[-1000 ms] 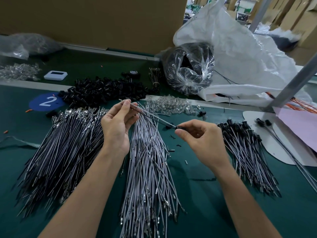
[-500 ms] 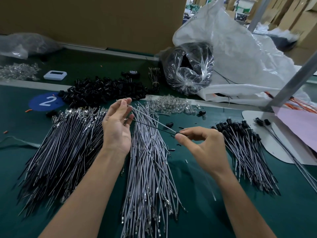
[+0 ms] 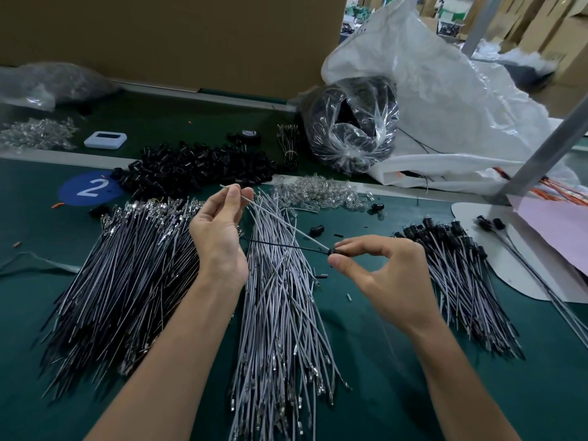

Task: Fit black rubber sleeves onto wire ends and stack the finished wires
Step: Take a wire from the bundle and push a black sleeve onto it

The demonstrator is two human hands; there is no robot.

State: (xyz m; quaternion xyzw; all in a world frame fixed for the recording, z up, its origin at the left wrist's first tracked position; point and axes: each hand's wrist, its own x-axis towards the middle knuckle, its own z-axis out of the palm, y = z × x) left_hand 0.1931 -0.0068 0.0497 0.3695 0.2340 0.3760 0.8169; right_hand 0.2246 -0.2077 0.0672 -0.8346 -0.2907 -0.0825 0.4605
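My left hand pinches the upper end of a grey wire and also carries a black wire; both run right to my right hand. There, thumb and forefinger pinch a small black rubber sleeve at the wires' ends. Under my hands lies a bundle of grey wires. A bundle of dark wires lies to the left. The stack of sleeved wires sits to the right. Loose black sleeves are heaped at the back.
A pile of clear small parts lies behind the grey bundle, and stray sleeves dot the green mat. A blue "2" disc, a white device, a clear bag of black parts, a white sack and a metal post surround the work area.
My right hand has moved right and down a little, its other fingers spreading out. My left hand has stayed at the wires' far end.
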